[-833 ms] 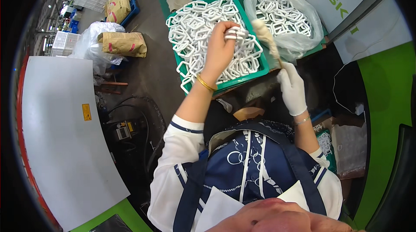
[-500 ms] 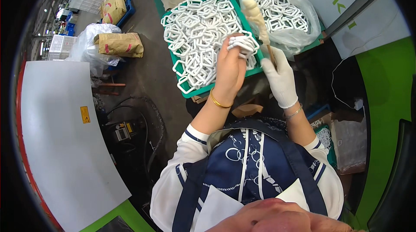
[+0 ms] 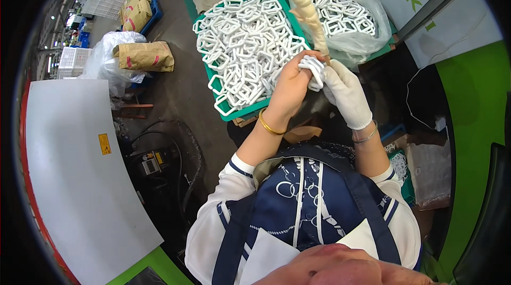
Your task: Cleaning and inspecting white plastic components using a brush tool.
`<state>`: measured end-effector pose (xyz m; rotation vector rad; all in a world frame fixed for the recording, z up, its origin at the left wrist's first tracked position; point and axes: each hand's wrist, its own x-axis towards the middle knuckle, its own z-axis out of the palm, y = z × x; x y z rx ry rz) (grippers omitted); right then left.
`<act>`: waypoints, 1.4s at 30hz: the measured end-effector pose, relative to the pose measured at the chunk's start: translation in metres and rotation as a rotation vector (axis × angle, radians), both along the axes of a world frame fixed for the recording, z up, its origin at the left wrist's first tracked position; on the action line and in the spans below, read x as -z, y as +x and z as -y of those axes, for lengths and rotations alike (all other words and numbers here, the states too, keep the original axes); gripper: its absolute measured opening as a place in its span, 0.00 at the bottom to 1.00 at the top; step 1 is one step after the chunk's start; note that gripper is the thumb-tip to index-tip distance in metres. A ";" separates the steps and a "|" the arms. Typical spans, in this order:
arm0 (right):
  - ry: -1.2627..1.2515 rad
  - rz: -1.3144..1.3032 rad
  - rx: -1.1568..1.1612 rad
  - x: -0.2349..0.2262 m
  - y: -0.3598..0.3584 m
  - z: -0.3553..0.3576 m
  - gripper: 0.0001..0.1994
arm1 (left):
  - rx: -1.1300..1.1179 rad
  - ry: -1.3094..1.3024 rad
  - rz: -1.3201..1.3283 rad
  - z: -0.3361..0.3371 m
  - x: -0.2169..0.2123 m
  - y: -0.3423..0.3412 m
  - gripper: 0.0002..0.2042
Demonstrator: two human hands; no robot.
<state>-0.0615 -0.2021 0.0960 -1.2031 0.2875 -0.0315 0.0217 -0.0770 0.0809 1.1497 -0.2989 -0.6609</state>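
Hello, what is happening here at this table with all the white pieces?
A person stands at a green tray heaped with white plastic frames. The bare left hand grips a small stack of frames. The gloved right hand touches the same stack and holds a pale stick-like tool pointing up. Behind them a clear plastic bag holds more of the same frames.

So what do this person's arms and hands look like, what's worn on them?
The left hand is bare, with a gold bangle at the wrist. The right hand wears a white knit glove, with a thin silver bracelet just below its cuff. Both forearms are bare; short white sleeves end in navy-striped cuffs.
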 end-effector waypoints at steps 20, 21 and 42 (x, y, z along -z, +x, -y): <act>-0.710 -0.023 0.225 -0.014 -0.016 -0.017 0.10 | 0.178 -0.478 -0.373 0.011 0.002 -0.004 0.29; -0.721 -0.011 0.210 -0.018 -0.014 -0.016 0.10 | 0.170 -0.496 -0.365 0.011 0.002 -0.006 0.28; -0.909 0.033 -0.048 0.009 -0.040 0.001 0.10 | 0.118 -0.796 -0.786 -0.001 -0.016 0.015 0.26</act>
